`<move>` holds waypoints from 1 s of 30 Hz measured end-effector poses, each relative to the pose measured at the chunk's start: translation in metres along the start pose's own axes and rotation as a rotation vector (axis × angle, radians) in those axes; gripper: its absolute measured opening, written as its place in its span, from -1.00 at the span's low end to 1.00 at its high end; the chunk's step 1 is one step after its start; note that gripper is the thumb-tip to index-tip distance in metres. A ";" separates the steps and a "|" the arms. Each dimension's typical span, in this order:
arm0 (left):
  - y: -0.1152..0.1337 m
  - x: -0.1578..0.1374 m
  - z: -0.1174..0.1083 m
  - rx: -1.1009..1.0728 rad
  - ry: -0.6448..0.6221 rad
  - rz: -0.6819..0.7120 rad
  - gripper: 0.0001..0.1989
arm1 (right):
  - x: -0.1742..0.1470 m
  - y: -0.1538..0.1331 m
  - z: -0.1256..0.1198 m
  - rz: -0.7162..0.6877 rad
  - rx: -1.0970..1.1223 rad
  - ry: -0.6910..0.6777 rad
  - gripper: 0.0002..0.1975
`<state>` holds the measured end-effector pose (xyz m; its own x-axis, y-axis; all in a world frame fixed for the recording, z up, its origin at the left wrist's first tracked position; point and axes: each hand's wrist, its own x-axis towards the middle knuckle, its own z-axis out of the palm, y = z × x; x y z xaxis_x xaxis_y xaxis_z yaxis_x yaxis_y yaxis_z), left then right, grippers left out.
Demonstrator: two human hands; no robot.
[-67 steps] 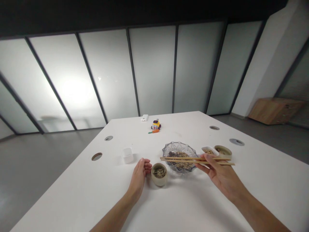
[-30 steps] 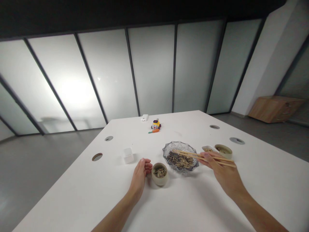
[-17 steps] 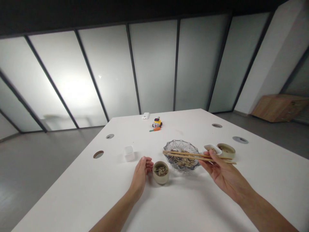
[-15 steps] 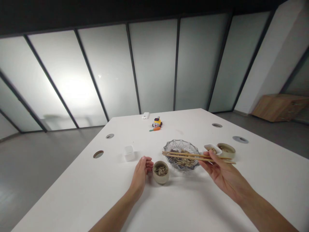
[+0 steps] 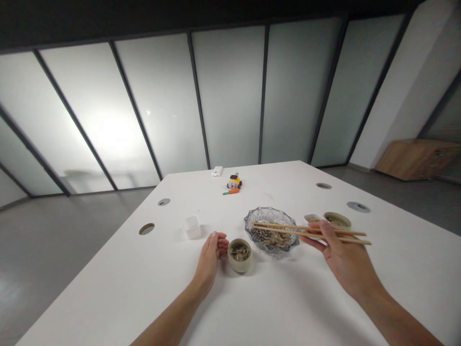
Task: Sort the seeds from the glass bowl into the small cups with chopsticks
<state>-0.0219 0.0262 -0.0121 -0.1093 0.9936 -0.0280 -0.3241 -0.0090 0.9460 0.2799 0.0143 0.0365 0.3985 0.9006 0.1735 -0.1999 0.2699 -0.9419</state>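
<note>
My right hand (image 5: pixel 342 257) grips a pair of wooden chopsticks (image 5: pixel 283 231) and holds them nearly level. Their tips hover over the left part of a faceted glass bowl (image 5: pixel 249 225). Striped sunflower seeds (image 5: pixel 275 239) and some darker bits lie in that bowl. Left of it stands a small beige cup (image 5: pixel 239 266), partly filled with similar seeds. My left hand (image 5: pixel 211 254) rests on its side close by the cup, fingers slightly bent and holding nothing; whether the fingertips touch the cup I cannot tell. Nothing distinguishable is pinched between the chopstick tips.
Behind my right hand are a small white dish (image 5: pixel 311 217) and another beige cup (image 5: pixel 337 219), partly covered. A white square container (image 5: pixel 191 228) stands at left. Farther back lie a toy carrot (image 5: pixel 233 191), a yellow toy vehicle (image 5: pixel 234 182) and a white device (image 5: pixel 216 171). The white table (image 5: pixel 144 283) has round holes.
My right hand has shifted right with the chopsticks, drawing their tips from the bowl's left rim to over its inside. My left hand and the cup stay in place.
</note>
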 end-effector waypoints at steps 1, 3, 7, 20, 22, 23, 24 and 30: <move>0.000 0.000 0.000 0.004 0.000 0.001 -0.25 | 0.001 0.000 -0.002 -0.075 -0.115 -0.008 -0.52; 0.001 0.000 0.000 0.008 0.002 0.002 -0.26 | 0.000 0.001 -0.006 -0.244 -0.357 -0.056 -0.51; 0.001 0.000 0.000 0.011 0.006 0.004 -0.27 | -0.006 0.005 -0.005 -0.484 -0.616 -0.224 -0.56; 0.000 0.000 -0.001 0.000 -0.012 0.012 -0.26 | -0.007 0.000 -0.007 -0.644 -0.668 -0.179 -0.60; 0.000 0.000 -0.001 0.000 -0.011 0.014 -0.26 | -0.006 0.001 -0.008 -0.637 -0.683 -0.159 -0.58; 0.000 0.000 -0.001 0.001 -0.006 0.013 -0.26 | -0.005 0.002 -0.008 -0.634 -0.687 -0.158 -0.58; 0.000 0.001 -0.001 0.003 -0.002 0.011 -0.26 | -0.005 0.003 -0.009 -0.632 -0.690 -0.163 -0.59; -0.001 0.001 -0.001 0.008 0.002 0.009 -0.27 | -0.004 0.006 -0.009 -0.593 -0.686 -0.190 -0.60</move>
<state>-0.0229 0.0269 -0.0132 -0.1144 0.9932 -0.0202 -0.3155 -0.0170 0.9488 0.2850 0.0091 0.0280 0.1003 0.7370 0.6683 0.5875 0.4982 -0.6377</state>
